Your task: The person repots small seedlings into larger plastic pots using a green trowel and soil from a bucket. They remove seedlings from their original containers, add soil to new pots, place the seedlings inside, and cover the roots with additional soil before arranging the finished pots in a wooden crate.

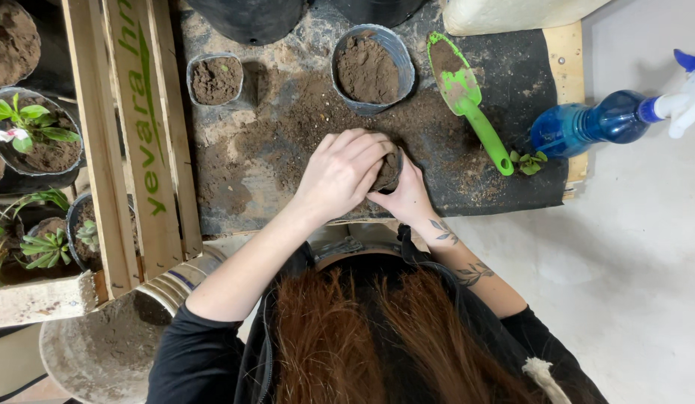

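Both hands meet at the near edge of a dirty black mat (512, 82), cupped around 1 small pot of soil (389, 170). The left hand (340, 173) lies over the top of it, fingers close together and curled down onto the soil and rim. The right hand (407, 196) holds it from the side and below, fingers wrapped against its wall. Only a sliver of the pot shows between them.

Loose soil is scattered over the mat just beyond the hands. Further back stand 2 more soil-filled pots: a larger one (370, 69) straight ahead and a smaller one (215, 79) off to the left, well apart. A green trowel (467, 101) caked with soil lies to the right of the larger pot. A blue spray bottle (587, 123) lies on its side at the mat's right edge, with a small green plant cutting (528, 161) just beside it. On the left, a wooden crate (130, 135) borders several potted plants (29, 127).
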